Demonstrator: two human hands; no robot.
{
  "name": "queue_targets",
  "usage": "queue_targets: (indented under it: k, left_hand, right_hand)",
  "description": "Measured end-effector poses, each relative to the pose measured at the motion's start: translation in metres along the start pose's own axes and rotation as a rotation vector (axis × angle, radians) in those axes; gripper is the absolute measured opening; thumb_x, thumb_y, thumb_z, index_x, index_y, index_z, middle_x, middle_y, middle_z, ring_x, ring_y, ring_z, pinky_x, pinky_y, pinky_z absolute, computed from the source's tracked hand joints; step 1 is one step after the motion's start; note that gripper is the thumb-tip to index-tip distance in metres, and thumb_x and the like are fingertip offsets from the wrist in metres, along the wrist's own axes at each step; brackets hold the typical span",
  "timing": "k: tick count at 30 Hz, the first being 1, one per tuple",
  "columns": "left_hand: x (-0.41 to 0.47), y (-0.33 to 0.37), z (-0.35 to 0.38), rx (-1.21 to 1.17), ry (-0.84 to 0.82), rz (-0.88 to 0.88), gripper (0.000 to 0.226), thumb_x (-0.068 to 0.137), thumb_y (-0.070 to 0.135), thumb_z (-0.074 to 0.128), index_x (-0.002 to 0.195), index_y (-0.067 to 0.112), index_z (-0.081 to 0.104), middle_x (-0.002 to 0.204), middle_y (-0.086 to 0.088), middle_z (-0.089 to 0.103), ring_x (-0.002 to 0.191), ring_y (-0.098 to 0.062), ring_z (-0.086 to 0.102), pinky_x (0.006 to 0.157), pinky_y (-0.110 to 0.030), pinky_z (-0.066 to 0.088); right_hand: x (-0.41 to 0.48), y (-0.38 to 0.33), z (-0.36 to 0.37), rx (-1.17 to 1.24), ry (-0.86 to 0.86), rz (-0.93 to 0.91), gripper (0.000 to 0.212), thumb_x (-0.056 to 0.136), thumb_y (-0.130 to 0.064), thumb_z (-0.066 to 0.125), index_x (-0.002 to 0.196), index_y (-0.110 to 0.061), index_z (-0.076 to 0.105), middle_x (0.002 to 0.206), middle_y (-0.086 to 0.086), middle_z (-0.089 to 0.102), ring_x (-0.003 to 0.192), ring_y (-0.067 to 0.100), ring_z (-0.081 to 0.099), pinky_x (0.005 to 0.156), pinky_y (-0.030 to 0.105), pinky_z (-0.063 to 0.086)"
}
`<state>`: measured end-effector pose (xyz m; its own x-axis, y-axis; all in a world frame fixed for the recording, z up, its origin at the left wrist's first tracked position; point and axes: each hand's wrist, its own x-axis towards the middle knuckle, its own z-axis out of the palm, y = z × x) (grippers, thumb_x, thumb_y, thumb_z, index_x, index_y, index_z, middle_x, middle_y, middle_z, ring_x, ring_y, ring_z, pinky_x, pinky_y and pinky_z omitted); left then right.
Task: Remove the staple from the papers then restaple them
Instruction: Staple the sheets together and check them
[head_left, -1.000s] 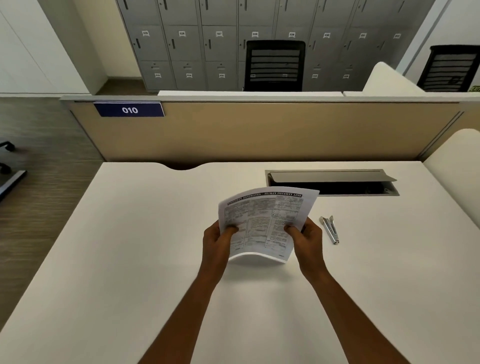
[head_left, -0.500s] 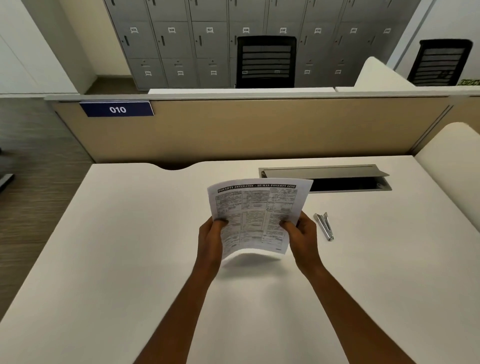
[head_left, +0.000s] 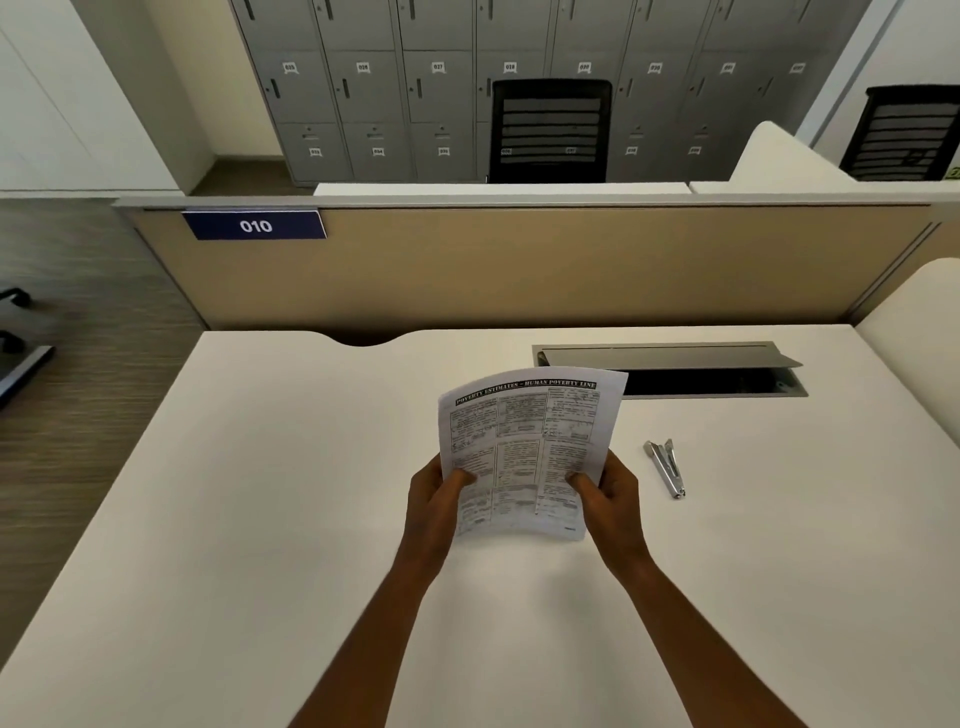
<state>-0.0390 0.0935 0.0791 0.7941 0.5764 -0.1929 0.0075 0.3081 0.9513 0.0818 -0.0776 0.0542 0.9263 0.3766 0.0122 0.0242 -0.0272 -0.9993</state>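
At the far left, on the wood-look floor, part of a dark chair base (head_left: 18, 332) shows at the frame edge. To its right a blue sign reading "010" (head_left: 254, 225) is fixed at the upper left of the tan desk partition (head_left: 519, 270), and grey numbered lockers (head_left: 363, 88) line the wall behind it. The white desk (head_left: 249, 519) fills the lower view. Above its middle the left hand (head_left: 434, 499) grips the lower left edge of the printed papers (head_left: 524, 447), thumb on the front face and fingers curled behind. The papers are held up off the desk, bowed slightly, their black title band uppermost and leaning a little to the right; any staple in them is too small to make out. The right hand (head_left: 610, 499) holds the lower right edge the same way, thumb in front and fingers hidden behind the sheet. Behind the partition, above the papers, stands a black mesh office chair (head_left: 550, 130). Just beyond the right hand a small metal stapler (head_left: 666, 467) lies on the desk, apart from both hands and the papers. Farther back, a grey cable hatch (head_left: 670, 358) is set in the desk with its flap raised, and the papers' upper right corner overlaps its front edge in this view. A second black chair (head_left: 904, 135) stands at the top right.
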Motion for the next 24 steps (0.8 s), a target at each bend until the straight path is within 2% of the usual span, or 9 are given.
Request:
queue_targets:
  k: [4, 8, 11, 18, 22, 24]
  left_hand:
    - [0.010, 0.014, -0.006, 0.061, -0.060, 0.117, 0.024, 0.098, 0.019, 0.067, 0.122, 0.017, 0.072, 0.114, -0.005, 0.079, 0.103, -0.025, 0.077, 0.077, -0.029, 0.063]
    - [0.020, 0.048, -0.003, 0.114, -0.049, 0.280, 0.025, 0.099, 0.040, 0.065, 0.116, 0.024, 0.075, 0.107, -0.003, 0.079, 0.096, -0.021, 0.078, 0.073, -0.027, 0.062]
    - [0.026, 0.065, 0.002, 0.097, -0.025, 0.355, 0.032, 0.104, 0.044, 0.057, 0.111, 0.019, 0.076, 0.097, -0.002, 0.078, 0.085, -0.015, 0.073, 0.069, -0.024, 0.058]
    - [0.028, 0.074, 0.014, 0.001, 0.041, 0.302, 0.032, 0.106, 0.039, 0.054, 0.102, 0.019, 0.079, 0.088, -0.004, 0.076, 0.079, -0.019, 0.070, 0.069, -0.033, 0.059]
    - [0.028, 0.078, 0.016, -0.027, 0.008, 0.314, 0.025, 0.107, 0.033, 0.052, 0.123, 0.027, 0.070, 0.098, -0.005, 0.077, 0.088, -0.019, 0.074, 0.073, -0.033, 0.063]
    - [0.028, 0.080, 0.014, -0.031, -0.040, 0.313, 0.027, 0.106, 0.034, 0.051, 0.131, 0.030, 0.063, 0.099, -0.005, 0.076, 0.089, -0.018, 0.074, 0.069, -0.031, 0.062]
  right_hand:
    - [0.002, -0.001, -0.003, -0.048, -0.006, -0.016, 0.029, 0.095, 0.003, 0.058, 0.121, -0.008, 0.065, 0.114, 0.006, 0.073, 0.107, 0.020, 0.070, 0.091, 0.043, 0.060]
    - [0.002, -0.003, -0.006, -0.080, -0.011, -0.032, 0.026, 0.096, -0.002, 0.060, 0.121, -0.008, 0.064, 0.115, 0.007, 0.072, 0.108, 0.021, 0.070, 0.090, 0.045, 0.060]
    - [0.002, -0.005, -0.006, -0.077, -0.006, -0.033, 0.024, 0.096, -0.003, 0.062, 0.118, -0.010, 0.065, 0.114, 0.005, 0.073, 0.105, 0.020, 0.070, 0.087, 0.042, 0.061]
    - [0.001, -0.009, -0.008, -0.087, -0.005, -0.042, 0.024, 0.096, -0.004, 0.062, 0.119, -0.011, 0.065, 0.114, 0.002, 0.073, 0.104, 0.017, 0.071, 0.085, 0.038, 0.062]
    - [0.001, -0.010, -0.010, -0.085, -0.003, -0.039, 0.025, 0.096, -0.005, 0.062, 0.120, -0.011, 0.065, 0.115, 0.003, 0.073, 0.104, 0.019, 0.071, 0.085, 0.041, 0.062]
    - [0.000, -0.010, -0.010, -0.084, 0.001, -0.038, 0.025, 0.095, -0.005, 0.063, 0.120, -0.010, 0.065, 0.116, 0.004, 0.073, 0.104, 0.020, 0.071, 0.086, 0.042, 0.061]
